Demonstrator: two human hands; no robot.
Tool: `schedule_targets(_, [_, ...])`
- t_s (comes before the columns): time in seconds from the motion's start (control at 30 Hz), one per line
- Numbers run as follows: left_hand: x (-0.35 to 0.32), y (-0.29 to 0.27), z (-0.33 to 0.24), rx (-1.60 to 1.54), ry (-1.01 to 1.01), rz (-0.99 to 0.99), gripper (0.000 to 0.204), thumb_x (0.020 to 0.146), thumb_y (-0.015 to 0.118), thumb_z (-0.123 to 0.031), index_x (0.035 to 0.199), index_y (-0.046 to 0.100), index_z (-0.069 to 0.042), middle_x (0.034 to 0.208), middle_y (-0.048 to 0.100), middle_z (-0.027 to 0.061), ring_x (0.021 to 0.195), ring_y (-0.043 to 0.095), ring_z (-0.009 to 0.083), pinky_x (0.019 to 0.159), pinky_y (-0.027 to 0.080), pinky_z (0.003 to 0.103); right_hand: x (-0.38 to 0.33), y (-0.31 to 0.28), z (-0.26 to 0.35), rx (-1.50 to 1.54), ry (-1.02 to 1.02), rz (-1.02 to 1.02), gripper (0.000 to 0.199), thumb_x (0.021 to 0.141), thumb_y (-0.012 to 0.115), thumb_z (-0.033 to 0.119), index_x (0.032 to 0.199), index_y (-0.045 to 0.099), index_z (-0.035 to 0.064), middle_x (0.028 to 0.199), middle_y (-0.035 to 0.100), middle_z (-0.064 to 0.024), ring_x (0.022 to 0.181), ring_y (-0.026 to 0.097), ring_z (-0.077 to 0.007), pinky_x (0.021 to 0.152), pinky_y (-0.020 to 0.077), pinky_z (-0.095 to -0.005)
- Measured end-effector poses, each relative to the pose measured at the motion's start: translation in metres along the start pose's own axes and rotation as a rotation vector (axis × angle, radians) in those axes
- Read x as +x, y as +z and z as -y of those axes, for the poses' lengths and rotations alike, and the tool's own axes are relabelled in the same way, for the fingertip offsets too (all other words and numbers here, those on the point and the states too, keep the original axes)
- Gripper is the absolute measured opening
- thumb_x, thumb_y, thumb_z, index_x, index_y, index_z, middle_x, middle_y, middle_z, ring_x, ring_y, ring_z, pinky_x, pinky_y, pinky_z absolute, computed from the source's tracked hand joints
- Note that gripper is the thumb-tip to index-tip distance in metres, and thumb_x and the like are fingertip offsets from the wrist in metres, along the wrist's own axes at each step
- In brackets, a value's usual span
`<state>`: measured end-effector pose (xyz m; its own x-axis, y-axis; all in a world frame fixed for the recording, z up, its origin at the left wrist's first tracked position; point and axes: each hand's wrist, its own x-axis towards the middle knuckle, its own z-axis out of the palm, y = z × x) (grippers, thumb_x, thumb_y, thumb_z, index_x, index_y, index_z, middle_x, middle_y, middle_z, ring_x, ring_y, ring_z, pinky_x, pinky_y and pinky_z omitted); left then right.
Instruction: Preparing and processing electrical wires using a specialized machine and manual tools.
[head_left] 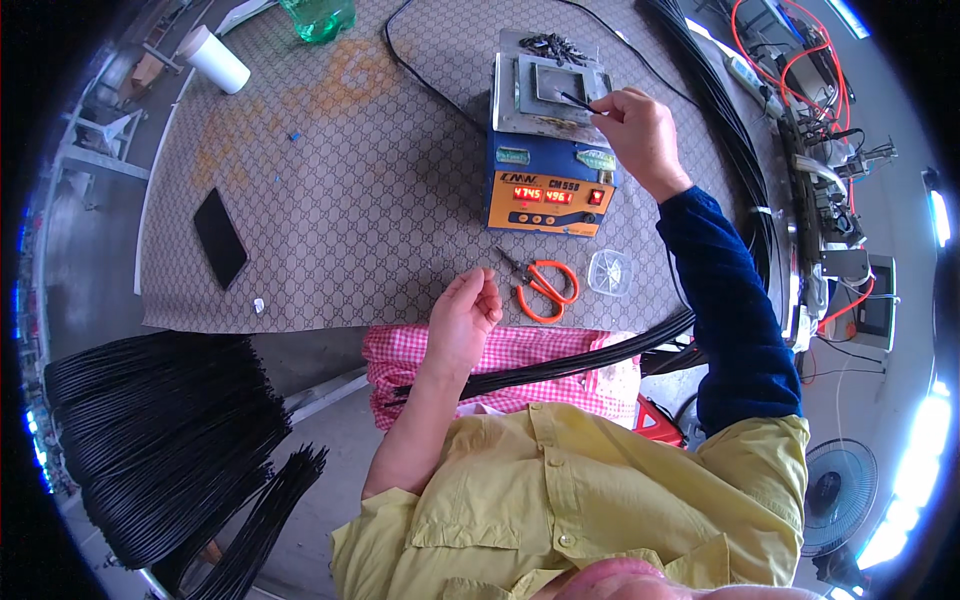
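Note:
My right hand (pixel 642 138) pinches a thin dark rod (pixel 576 101), whose tip points into the square metal basin on top of a solder pot (pixel 546 208). The pot is a blue box with an orange front, lit red digits and a red switch. Dark scraps (pixel 553 47) lie on the plate behind the basin. Near the table's front edge my left hand (pixel 467 310) is closed, thumb against curled fingers; anything inside is too small to make out. To its right lie orange-handled scissors (pixel 545 291) and a clear plastic dish (pixel 610 272).
A dark phone (pixel 220 238), a white cup (pixel 215 60) and a green bottle (pixel 320 15) are on the patterned table (pixel 350 200). Black cables (pixel 722 110) run along its right side and across my lap. A large black cable bundle (pixel 170 430) hangs at the left. A fan (pixel 838 495) stands right.

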<state>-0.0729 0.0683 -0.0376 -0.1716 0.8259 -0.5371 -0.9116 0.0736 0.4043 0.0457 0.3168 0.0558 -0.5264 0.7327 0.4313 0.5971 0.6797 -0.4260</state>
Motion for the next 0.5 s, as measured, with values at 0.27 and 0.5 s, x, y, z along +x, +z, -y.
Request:
schedule_targets(0.27, [0.001, -0.001, 0.000, -0.019, -0.004, -0.004, 0.014, 0.085, 0.051, -0.018, 0.086, 0.055, -0.005, 0.068, 0.053, 0.0009, 0.058, 0.050, 0.0092, 0.053, 0.041, 0.022, 0.000, 0.000, 0.000, 0.020, 0.025, -0.006, 0.014, 0.062, 0.061, 0.011, 0.075, 0.065, 0.0065, 0.069, 0.058, -0.0091, 0.063, 0.058, -0.0230, 0.058, 0.0458, -0.0305])
schedule_targets(0.5, [-0.001, 0.001, -0.001, 0.015, 0.008, 0.015, 0.013, 0.085, 0.050, -0.016, 0.086, 0.055, -0.004, 0.068, 0.053, 0.0016, 0.058, 0.050, 0.0097, 0.052, 0.041, 0.022, -0.008, -0.017, 0.008, 0.470, 0.394, 0.145, 0.012, 0.070, 0.063, 0.009, 0.078, 0.062, 0.0003, 0.064, 0.057, -0.0047, 0.052, 0.053, -0.0110, 0.048, 0.0414, -0.0229])
